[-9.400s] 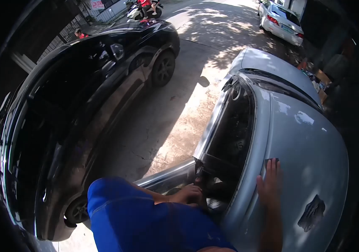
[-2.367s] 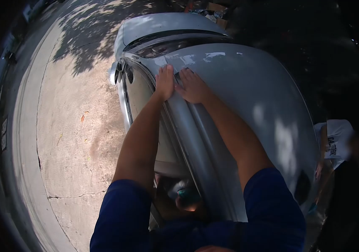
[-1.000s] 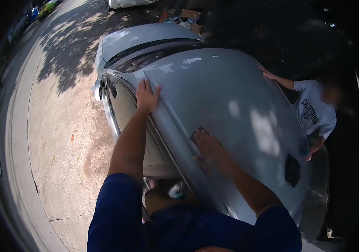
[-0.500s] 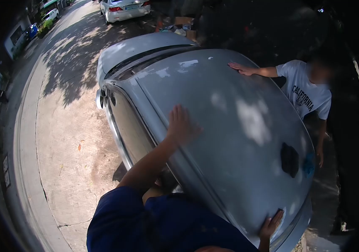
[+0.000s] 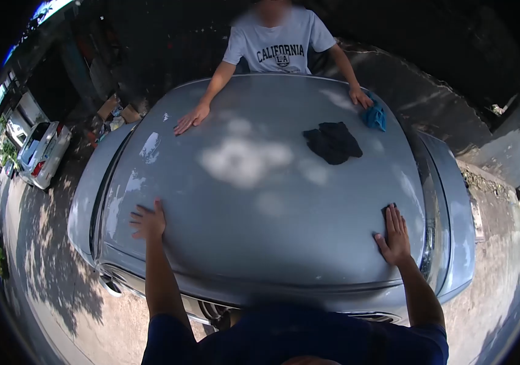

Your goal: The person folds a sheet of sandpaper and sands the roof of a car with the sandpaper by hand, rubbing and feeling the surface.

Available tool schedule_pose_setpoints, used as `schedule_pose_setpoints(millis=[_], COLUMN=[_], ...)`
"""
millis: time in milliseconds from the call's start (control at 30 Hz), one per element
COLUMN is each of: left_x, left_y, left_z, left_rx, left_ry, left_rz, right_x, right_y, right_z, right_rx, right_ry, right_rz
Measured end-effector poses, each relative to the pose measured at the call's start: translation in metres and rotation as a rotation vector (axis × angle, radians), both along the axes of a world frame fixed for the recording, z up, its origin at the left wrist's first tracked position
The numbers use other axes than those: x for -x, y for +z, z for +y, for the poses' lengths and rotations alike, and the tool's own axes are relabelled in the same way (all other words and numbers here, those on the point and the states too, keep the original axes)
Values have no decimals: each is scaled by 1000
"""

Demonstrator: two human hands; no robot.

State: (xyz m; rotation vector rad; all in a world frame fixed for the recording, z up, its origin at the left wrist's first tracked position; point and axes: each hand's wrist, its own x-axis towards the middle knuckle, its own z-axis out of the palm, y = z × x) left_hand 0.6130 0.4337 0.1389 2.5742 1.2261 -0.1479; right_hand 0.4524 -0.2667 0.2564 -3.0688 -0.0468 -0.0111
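The grey car roof spreads below me. My left hand lies on its near left part, palm down with fingers spread, holding nothing. On the near right part rests my right hand, pressed flat over a small dark pad whose edge shows at the fingertips. A crumpled black cloth lies on the roof, farther off than my right hand. Across the car, a person in a white shirt has one flat hand on the roof and the other at a blue cloth.
A white car is parked at the left, near cardboard boxes and other litter. The car's side mirror juts out at the near left. Concrete pavement shows on the right.
The view has swung round to face the roof side-on. My left hand now lies toward the windshield side, my right toward the rear. The other person now touches the blue cloth.
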Motion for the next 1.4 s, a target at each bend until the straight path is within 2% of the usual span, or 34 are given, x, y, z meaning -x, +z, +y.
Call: schedule_pose_setpoints(millis=[33,100,167,200,267,333,400,433,467,533,567,667,767,867,967,1033,1100,1167,1300,1367,1400], left_x=[-12,-33,-43,-48,-70,-98,-117,-120,-126,-155,-161,-103,-75,-76,-38,-27,11,39,130,174,207], left_y=[10,24,41,52,70,91,115,122,123,71,53,92,81,56,65,40,40,25,1,-9,-23], left_z=[-35,-131,-235,-284,-365,-421,-466,-478,-483,-489,-489,-475,-466,-459,-437,-400,-355,-289,-178,-127,-98], left_rx=[-1,-48,25,83,181,228,187,218,232,286,314,275,340,327,276,162,179,24,-118,-130,-70], left_ry=[-122,-543,-981,-1118,-1240,-1167,-1026,-1043,-1043,-1221,-1297,-1448,-1492,-1327,-1378,-1362,-1361,-1430,-967,-614,-615], left_rz=[0,-61,-228,-321,-543,-634,-420,-395,-362,-607,-725,-494,-587,-627,-904,-953,-818,-645,-346,-146,-209], right_x=[1,3,5,6,8,14,16,15,14,13,14,16,17,9,1,0,0,0,-1,1,1], right_y=[1,2,5,6,-2,-6,-13,-13,-16,-23,-24,-14,-16,-19,-26,-25,-24,-26,-28,-36,-41], right_z=[1,1,3,5,5,11,10,12,10,8,11,15,18,22,29,32,32,42,88,116,126], right_rx=[-10,-25,-40,-46,-12,-42,-89,-104,-103,-119,-138,-172,-193,-196,-225,-247,-244,-245,-220,-189,-183], right_ry=[6,4,-3,-3,-1,-5,8,-15,-30,-21,-43,-96,-129,-186,-243,-266,-222,-133,199,421,532], right_rz=[-8,-16,-28,-39,-72,-105,-173,-161,-183,-213,-198,-181,-185,-181,-184,-194,-195,-177,-58,-10,-9])
